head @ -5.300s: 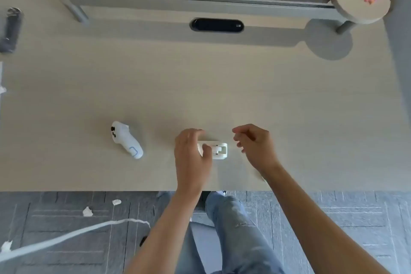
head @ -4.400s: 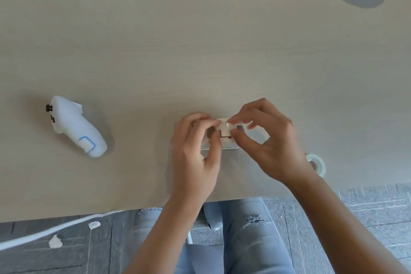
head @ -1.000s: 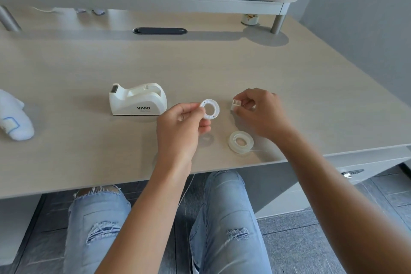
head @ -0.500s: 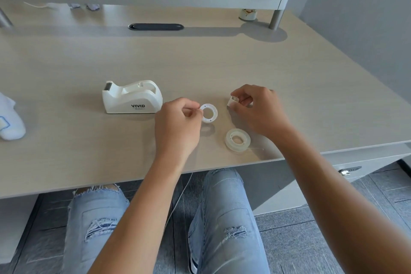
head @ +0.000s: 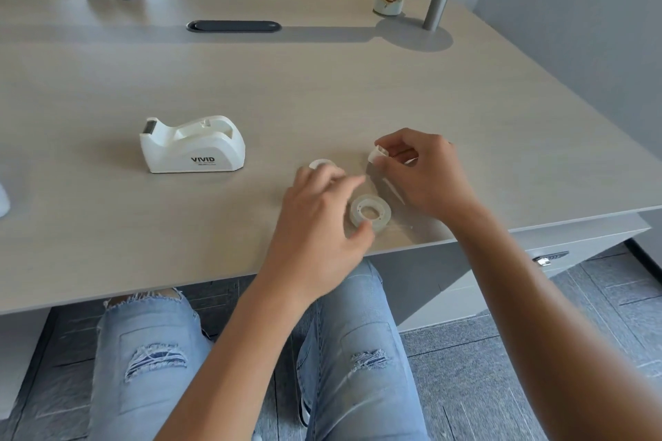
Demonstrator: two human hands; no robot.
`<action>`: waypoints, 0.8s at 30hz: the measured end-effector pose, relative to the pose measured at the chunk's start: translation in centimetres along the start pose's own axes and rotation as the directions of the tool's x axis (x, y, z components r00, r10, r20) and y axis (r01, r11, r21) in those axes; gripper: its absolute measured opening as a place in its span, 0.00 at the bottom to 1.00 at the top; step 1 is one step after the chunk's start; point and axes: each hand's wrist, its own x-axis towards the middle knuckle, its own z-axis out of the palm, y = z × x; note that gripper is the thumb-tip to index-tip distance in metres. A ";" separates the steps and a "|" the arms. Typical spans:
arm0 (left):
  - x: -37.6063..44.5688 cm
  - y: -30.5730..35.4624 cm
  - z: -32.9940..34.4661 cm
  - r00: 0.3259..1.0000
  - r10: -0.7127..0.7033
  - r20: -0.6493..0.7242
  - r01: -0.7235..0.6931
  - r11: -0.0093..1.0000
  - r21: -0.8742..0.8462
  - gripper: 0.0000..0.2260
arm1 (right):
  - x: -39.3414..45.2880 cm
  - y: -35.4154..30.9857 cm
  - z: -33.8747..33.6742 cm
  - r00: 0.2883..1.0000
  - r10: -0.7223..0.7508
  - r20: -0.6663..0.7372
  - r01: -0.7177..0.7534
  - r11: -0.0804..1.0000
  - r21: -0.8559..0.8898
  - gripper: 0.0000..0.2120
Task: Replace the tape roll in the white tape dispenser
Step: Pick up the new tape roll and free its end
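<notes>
With the white tape dispenser point(head: 192, 144) standing empty on the desk point(head: 322, 82), you are roughly midway through the swap. Its cradle shows no roll, so the removal looks finished. The spent core point(head: 321, 164) lies flat on the desk to the right of the dispenser, partly hidden behind your left hand point(head: 318, 222). That hand is spread loosely and holds nothing, hovering over the desk with its thumb just beside the new tape roll point(head: 370, 213), which lies flat further right of the dispenser, near the desk's front edge. Your right hand point(head: 426, 174), farther right again, is pinched around the small white spindle point(head: 377, 155). What remains, by my reading: pick up the new roll, fit it onto the spindle, drop both into the cradle, and draw the tape end to the cutter.
</notes>
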 end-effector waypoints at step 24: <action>2.0 1.2 -1.6 0.698 -0.681 0.221 0.348 0.053 -0.936 0.12 | -2.5 -2.1 -0.2 0.994 0.092 0.053 -0.106 0.895 0.433 0.08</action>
